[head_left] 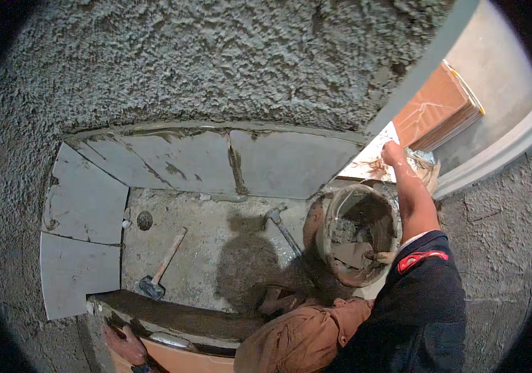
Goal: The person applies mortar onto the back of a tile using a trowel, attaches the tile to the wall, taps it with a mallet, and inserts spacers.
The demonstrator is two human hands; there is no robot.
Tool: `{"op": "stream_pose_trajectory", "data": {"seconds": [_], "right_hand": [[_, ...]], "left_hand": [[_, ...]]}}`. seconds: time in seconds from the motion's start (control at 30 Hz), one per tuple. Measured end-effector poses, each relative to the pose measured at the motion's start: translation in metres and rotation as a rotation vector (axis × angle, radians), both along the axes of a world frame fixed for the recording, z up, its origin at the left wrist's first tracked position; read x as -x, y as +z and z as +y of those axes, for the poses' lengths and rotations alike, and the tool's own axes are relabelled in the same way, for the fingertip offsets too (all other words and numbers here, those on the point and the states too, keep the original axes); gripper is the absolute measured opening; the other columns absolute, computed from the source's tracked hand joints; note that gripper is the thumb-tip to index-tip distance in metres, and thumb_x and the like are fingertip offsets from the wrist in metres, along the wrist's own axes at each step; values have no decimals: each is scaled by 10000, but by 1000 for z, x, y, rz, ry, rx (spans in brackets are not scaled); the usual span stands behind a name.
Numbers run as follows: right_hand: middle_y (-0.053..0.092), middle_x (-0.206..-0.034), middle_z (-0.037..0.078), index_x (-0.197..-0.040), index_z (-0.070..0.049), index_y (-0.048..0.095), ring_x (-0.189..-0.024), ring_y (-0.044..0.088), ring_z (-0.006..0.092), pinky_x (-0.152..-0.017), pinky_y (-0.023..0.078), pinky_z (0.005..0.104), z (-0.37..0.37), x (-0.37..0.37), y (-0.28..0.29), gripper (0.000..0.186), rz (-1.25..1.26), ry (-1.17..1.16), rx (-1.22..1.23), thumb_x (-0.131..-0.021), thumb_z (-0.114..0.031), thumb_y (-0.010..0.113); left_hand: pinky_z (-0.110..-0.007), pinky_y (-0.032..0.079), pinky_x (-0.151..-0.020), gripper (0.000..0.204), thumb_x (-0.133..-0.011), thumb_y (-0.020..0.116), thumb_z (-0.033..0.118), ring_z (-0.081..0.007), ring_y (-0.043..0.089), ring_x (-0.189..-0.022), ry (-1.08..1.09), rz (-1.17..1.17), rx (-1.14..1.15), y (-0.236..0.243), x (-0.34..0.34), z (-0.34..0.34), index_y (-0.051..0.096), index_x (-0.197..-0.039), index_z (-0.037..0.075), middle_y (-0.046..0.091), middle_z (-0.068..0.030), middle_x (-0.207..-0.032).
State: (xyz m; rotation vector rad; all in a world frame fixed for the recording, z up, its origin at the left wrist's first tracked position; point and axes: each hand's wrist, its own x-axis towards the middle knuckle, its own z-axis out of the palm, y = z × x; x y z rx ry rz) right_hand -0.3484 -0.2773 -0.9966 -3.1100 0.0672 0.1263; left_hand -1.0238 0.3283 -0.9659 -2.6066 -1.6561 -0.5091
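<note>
My right hand [394, 153] reaches out through the doorway, its fingers curled closed. It is over a white surface [374, 155] smeared with brown, next to a stack of brown tiles [433, 105]; anything in its grip is hidden. Low on the left, my left hand [126, 345] rests with fingers apart at the outer side of a low ledge [179, 311], against an orange-brown panel [197, 359]. Below my right forearm stands a bucket [327, 239] of grey mortar, with a trowel [353, 253] lying in it, its handle over the rim.
A mallet [152, 287] with a wooden handle and a hammer [284, 231] lie on the rough floor, by a round drain hole [145, 220]. Grey tiles [278, 163] line the lower walls beneath rough plaster [216, 62]. A door frame [424, 68] rises at the right.
</note>
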Motion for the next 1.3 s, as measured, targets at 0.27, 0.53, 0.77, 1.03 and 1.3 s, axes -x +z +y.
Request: {"op": "stream_pose_trajectory", "data": {"seconds": [0.27, 0.53, 0.77, 1.03, 1.3], "right_hand": [[694, -977, 204, -885, -33, 696, -937, 671, 354, -776, 536, 430, 15, -13, -30, 183, -5, -3, 114, -764, -165, 661], [674, -908, 237, -975, -44, 675, -896, 659, 377, -798, 510, 437, 15, -18, -18, 232, -329, 134, -180, -815, -160, 554], [666, -918, 221, -978, -50, 668, -904, 643, 384, -763, 499, 468, 46, 26, 28, 188, -200, 196, 0, -834, -154, 606], [674, -907, 140, -897, -111, 715, -875, 651, 340, -758, 520, 441, 69, 32, -7, 193, 7, 477, 74, -736, -198, 656], [682, -790, 131, -775, -108, 679, -780, 662, 320, -699, 518, 411, 52, 29, -21, 182, 69, 395, 35, -748, -288, 683]], "left_hand": [[-461, 261, -1116, 608, -887, 569, 291, -434, 403, -1281, -25, -73, 135, -10, 16, 15, 436, -1357, -70, 455, -290, -1374], [-458, 233, -1139, 610, -921, 556, 320, -412, 359, -1332, 46, -2, 88, -16, 22, 20, 423, -1373, -68, 405, -267, -1433], [-470, 238, -1132, 619, -922, 563, 340, -428, 378, -1311, -76, 45, 10, -18, 25, 20, 428, -1369, -65, 444, -282, -1388], [-445, 299, -1100, 606, -903, 594, 287, -411, 420, -1289, -17, -12, 53, -16, 22, 12, 428, -1362, -73, 473, -275, -1363], [-447, 276, -1111, 578, -907, 577, 239, -396, 408, -1303, -88, -62, 86, -6, 11, 9, 420, -1377, -60, 431, -271, -1407]]}}
